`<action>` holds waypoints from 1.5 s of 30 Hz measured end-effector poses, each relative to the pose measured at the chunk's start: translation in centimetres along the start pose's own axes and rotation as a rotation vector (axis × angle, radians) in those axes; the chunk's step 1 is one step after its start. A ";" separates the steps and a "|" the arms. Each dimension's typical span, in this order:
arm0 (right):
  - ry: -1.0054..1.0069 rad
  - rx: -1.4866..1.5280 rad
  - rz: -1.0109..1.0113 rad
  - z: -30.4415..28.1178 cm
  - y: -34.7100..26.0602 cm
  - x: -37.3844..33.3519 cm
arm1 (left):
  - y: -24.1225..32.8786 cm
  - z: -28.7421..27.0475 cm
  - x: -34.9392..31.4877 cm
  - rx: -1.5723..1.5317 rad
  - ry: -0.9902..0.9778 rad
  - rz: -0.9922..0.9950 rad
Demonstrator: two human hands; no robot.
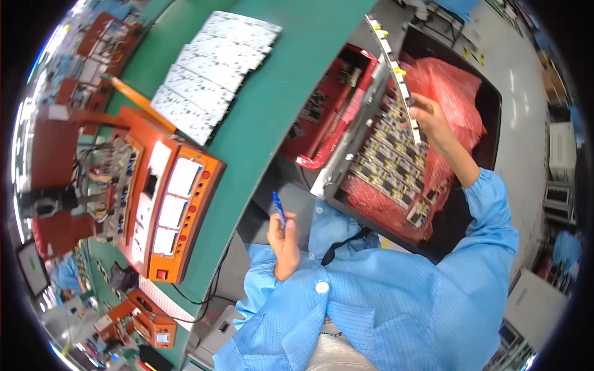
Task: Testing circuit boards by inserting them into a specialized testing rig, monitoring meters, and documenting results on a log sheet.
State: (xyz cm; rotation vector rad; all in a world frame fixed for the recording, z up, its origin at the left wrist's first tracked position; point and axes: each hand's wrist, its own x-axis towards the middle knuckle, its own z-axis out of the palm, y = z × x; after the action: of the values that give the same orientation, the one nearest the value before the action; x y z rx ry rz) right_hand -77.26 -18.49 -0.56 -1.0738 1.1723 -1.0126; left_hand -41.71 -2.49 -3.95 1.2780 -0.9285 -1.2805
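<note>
My left hand (pixel 284 248) is closed around a blue pen (pixel 278 209), its tip pointing up, just off the table's edge. My right hand (pixel 430 123) grips the near end of a long circuit board panel (pixel 393 67), seen almost edge-on with yellow and white parts along it. The panel is held up over a black crate (pixel 492 117). Inside the crate, rows of circuit boards (pixel 390 154) lie on red bubble wrap (pixel 455 86), which also bulges up on the far side.
On the green table (pixel 266 111) lie several white board panels (pixel 216 68), overlapping. An orange test fixture (pixel 192 210) with small displays and red buttons stands left, its black cable (pixel 216 284) hanging near me. A red-lined bin (pixel 328 105) with boards sits between table and crate.
</note>
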 end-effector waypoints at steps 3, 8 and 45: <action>-0.150 0.077 -0.058 2.5 -3.2 6.8 | 0.3 -0.5 0.0 0.029 0.015 0.054; -0.471 0.320 -0.016 6.5 -6.1 20.8 | 0.7 -1.9 0.1 0.001 0.106 0.052; 0.301 -0.788 -0.818 7.4 -6.2 9.8 | 0.2 -3.2 0.9 -0.046 0.208 0.063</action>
State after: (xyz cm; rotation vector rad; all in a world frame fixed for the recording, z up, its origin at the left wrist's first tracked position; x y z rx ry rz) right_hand -69.08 -28.44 4.11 -2.1985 1.4552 -1.3974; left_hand -38.45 -2.95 -4.30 1.3079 -0.7804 -1.0910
